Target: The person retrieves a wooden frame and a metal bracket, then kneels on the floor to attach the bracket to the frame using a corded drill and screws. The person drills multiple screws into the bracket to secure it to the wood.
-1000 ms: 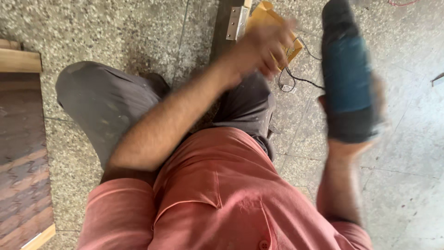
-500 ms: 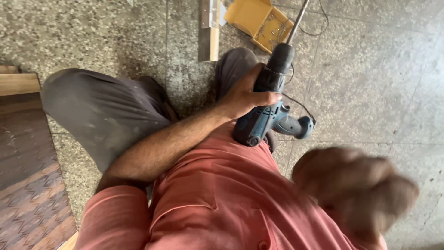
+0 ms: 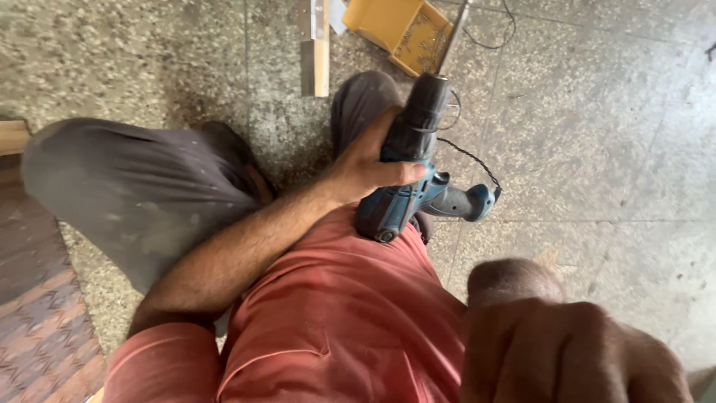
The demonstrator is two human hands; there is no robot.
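I sit on a speckled stone floor in a red shirt and grey trousers. My left hand grips the body of a blue and black power drill, which rests against my lap. Its chuck points away from me toward a yellow box, and its handle sticks out to the right. My right hand is raised close to the camera at the bottom right. It is blurred, its fingers are curled into a fist, and nothing shows in it.
The yellow box holds small screws. A narrow wooden strip with a metal piece lies on the floor ahead of my knee. A thin black cord trails beside the drill. A patterned mat and a wooden edge lie at the left.
The drill went from my right hand, held up at the right, into my left hand, which came back from the yellow box. My right hand rose toward the camera.
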